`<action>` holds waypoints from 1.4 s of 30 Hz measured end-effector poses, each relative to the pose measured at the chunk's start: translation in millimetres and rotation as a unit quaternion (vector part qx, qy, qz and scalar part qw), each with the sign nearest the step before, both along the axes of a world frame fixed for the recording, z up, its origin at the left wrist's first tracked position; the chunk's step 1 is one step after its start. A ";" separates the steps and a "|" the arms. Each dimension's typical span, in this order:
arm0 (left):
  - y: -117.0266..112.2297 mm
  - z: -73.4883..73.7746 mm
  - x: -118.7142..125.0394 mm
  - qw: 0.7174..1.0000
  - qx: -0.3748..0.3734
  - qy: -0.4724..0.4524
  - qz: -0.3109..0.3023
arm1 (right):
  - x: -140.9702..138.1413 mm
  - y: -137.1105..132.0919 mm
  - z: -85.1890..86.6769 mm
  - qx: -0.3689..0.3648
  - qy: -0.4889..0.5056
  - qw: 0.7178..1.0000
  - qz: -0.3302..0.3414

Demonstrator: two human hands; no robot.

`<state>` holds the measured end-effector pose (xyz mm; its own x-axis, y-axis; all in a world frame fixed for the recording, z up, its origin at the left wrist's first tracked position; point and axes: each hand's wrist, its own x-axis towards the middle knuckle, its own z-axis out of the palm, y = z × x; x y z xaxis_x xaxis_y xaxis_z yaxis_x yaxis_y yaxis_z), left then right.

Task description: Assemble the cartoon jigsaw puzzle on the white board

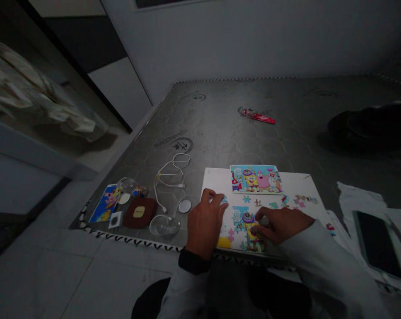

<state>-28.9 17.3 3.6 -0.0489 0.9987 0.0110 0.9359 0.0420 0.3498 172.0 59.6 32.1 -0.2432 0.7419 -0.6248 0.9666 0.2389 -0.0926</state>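
A partly joined cartoon jigsaw puzzle (248, 228) lies on a white board (217, 177). My right hand (280, 223) is over its right side, thumb and forefinger bent together at a puzzle piece that they mostly cover. To the left, my left hand (205, 221) rests at the board's edge, its fingers curled and closed around a small light-blue puzzle piece (224, 199). Loose puzzle pieces (300, 201) are scattered over the board. Above them lies a reference picture (256, 179) with the same cartoon figures.
Left of the board lie a white cable (159, 177), a round lid (184, 205), a clear plastic container (164, 225), a brown case (140, 212) and a blue picture card (104, 206). A phone (378, 243) lies at right. A red wrapper (258, 117) is farther back on the grey mat (217, 133).
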 end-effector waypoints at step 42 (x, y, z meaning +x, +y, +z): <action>-3.3 19.5 -6.7 0.969 -0.093 -0.229 0.027 | -32.5 1.0 -9.7 0.050 0.070 0.996 -0.012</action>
